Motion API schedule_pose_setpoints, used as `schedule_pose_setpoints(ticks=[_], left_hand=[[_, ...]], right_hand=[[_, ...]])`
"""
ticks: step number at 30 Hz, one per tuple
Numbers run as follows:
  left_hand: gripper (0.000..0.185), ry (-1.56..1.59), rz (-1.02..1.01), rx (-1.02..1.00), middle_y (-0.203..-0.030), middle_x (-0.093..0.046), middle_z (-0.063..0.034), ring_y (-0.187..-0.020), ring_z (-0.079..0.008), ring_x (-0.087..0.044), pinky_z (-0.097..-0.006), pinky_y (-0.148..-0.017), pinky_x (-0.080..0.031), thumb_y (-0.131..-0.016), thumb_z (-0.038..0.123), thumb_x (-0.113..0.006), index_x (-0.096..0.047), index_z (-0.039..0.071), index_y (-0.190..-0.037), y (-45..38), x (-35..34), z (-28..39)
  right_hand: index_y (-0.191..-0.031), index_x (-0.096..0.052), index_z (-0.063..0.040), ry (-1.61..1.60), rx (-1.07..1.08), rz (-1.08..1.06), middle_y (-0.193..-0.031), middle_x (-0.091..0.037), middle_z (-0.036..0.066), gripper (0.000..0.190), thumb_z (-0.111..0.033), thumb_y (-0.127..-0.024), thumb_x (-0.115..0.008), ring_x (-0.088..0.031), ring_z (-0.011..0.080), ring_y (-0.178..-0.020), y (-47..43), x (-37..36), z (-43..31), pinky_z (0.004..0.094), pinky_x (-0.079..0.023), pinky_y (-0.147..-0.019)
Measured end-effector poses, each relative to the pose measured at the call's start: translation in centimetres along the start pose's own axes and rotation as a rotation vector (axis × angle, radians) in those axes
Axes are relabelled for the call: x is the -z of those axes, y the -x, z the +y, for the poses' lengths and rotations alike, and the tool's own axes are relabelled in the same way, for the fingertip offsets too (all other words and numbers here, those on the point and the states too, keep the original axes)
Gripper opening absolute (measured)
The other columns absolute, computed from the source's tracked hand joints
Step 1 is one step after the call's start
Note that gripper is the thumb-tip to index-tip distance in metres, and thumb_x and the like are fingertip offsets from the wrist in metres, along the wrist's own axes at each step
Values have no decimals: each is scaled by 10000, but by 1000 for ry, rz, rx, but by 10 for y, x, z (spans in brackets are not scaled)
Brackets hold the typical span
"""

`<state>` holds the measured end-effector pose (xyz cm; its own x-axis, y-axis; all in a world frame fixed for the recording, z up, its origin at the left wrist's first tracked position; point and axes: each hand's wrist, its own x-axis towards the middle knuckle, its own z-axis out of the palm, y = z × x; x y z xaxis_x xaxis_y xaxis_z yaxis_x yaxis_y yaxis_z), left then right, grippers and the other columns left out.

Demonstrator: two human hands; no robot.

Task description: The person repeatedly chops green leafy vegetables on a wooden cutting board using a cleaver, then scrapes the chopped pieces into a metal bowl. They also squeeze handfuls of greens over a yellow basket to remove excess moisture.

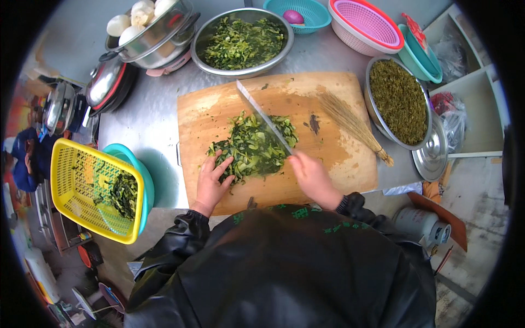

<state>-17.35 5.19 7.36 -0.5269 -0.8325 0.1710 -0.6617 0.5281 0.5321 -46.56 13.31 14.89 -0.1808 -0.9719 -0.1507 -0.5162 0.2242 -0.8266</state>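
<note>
My right hand [311,176] grips the handle of a long kitchen knife [262,114]. Its blade slants up and to the left across a pile of chopped leafy greens [258,151]. The pile lies on a large wooden cutting board [213,106]. On the near left side of the pile rests my left hand [214,178], fingers apart, touching the greens and gripping no tool. A straw whisk brush [348,123] lies on the board's right side, its tied end past the edge.
Behind the board stands a steel bowl [196,53] of chopped greens. To the right is a steel basin [370,104] of darker chopped vegetable. A yellow plastic basket [59,180] with greens sits in a teal basin [148,184] at left. A gas cylinder [414,223] stands at lower right.
</note>
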Motion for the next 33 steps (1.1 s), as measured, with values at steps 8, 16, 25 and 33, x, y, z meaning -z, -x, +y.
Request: schedule_pose_setpoints(ticks=[8,16,25,33], left_hand=[[631,46,-39,24,-1466,-500,-154,-1307,-393,-493,-466,-1071,-432,-733,112,-824,-641,195,-1331,6,4,-2],[637,49,-41,37,-1486,-488,-125,-1339,-388,-467,-469,-1097,-411,-746,128,-818,-627,206,-1349,10,-2,-6],[620,-3,3,24,-1508,-458,-138,-1372,-390,-436,-473,-1117,-391,-791,135,-783,-601,208,-1380,12,-6,-5],[627,3,20,30,-1525,-437,-143,-1392,-394,-414,-484,-1126,-369,-803,135,-769,-582,208,-1397,17,-12,-5]], right_hand=[[-1130,-678,-28,-25,77,-5,-846,-684,219,336,-314,-1041,-525,-660,401,-779,-4,0,-6,458,-506,-679],[-1166,-671,-34,19,-28,-129,-747,-641,166,331,-307,-1047,-525,-643,312,-689,-7,-6,-6,398,-499,-637],[-1129,-677,-19,153,100,34,-632,-591,78,341,-316,-1059,-525,-593,156,-554,-19,-4,20,320,-469,-549],[-1113,-687,-27,49,26,-12,-605,-564,72,365,-349,-1056,-525,-564,179,-539,-14,-8,21,327,-453,-544]])
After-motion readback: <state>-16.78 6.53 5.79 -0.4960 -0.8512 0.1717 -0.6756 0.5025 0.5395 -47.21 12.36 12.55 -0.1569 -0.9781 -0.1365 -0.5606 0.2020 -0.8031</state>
